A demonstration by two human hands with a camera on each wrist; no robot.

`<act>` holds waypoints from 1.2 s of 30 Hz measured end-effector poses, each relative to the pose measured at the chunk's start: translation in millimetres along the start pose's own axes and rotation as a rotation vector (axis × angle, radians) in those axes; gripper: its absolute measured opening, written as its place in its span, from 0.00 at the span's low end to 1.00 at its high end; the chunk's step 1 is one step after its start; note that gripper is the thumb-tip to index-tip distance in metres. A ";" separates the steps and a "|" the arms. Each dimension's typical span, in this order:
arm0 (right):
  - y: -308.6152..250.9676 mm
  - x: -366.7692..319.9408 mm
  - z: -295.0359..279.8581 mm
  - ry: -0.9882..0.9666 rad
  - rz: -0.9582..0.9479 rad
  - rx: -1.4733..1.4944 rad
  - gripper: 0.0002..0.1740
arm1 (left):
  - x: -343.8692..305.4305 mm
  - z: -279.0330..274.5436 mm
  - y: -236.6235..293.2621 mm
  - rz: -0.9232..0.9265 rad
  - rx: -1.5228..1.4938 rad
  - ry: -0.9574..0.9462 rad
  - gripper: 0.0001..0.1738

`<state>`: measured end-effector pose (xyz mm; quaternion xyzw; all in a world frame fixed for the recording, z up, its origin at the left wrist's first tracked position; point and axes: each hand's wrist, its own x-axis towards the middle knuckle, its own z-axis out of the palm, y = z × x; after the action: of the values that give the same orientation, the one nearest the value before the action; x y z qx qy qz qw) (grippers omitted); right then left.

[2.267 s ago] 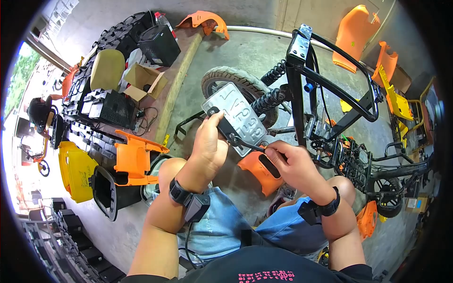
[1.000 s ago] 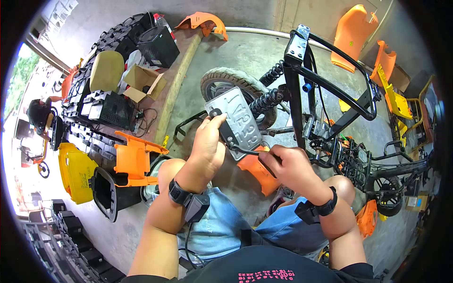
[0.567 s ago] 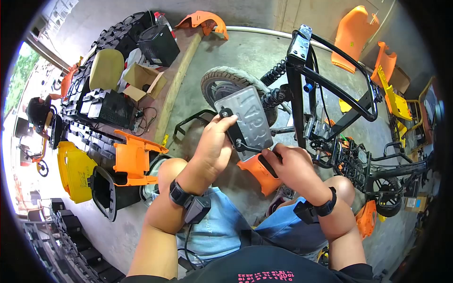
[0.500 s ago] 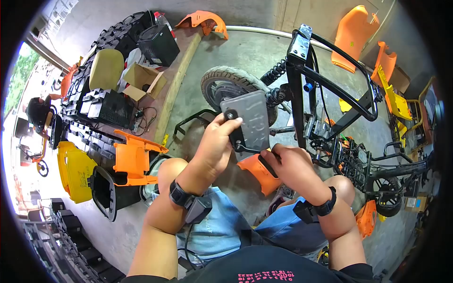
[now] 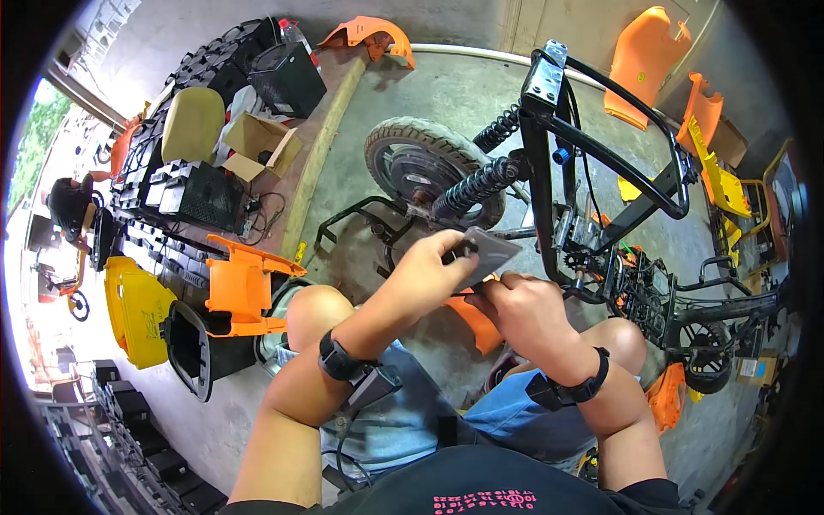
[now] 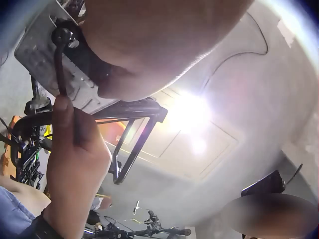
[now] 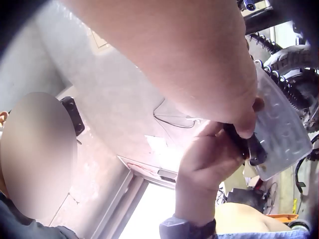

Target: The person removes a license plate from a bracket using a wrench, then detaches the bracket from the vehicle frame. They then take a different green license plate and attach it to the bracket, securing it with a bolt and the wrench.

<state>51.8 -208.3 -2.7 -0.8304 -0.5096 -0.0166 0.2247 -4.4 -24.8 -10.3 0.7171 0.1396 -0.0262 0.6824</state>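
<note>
My left hand (image 5: 425,279) grips a metal licence plate (image 5: 495,251) by the black bracket (image 6: 92,64) on its back. The plate now lies tilted, nearly edge-on in the head view, and raised characters show on it in the right wrist view. My right hand (image 5: 525,316), close beside it, holds a dark wrench (image 6: 61,74) by the handle. The wrench's round head sits over a bolt on the bracket in the left wrist view. Both hands are above the knees, and the left fingers partly hide the bracket.
Ahead stands a stripped black motorbike frame (image 5: 536,172) with a rear wheel (image 5: 412,142) and a shock absorber (image 5: 481,184). An orange panel (image 5: 475,326) lies on the floor below the hands. Left are another orange panel (image 5: 240,287), a yellow panel (image 5: 137,313) and a cardboard box (image 5: 262,146).
The plate has turned from facing up to nearly edge-on. My left hand has moved right and a little down with it, towards my right hand, which keeps its hold on the wrench.
</note>
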 end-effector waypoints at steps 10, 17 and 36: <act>-3.0 14.7 -16.0 -0.086 0.357 0.325 0.21 | 17.2 -25.2 -2.3 -0.043 -0.876 0.592 0.14; -2.1 22.2 -22.8 -0.299 0.569 0.498 0.25 | 16.5 -28.1 -9.2 -0.047 -1.055 0.489 0.16; -5.1 17.2 -15.1 -0.247 0.410 0.162 0.26 | 6.9 -21.0 7.1 -0.045 -0.849 0.325 0.13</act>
<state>58.7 -197.8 17.2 -0.8915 -0.3536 0.1718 0.2252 0.7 -3.2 -3.5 0.3655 0.2590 0.1313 0.8844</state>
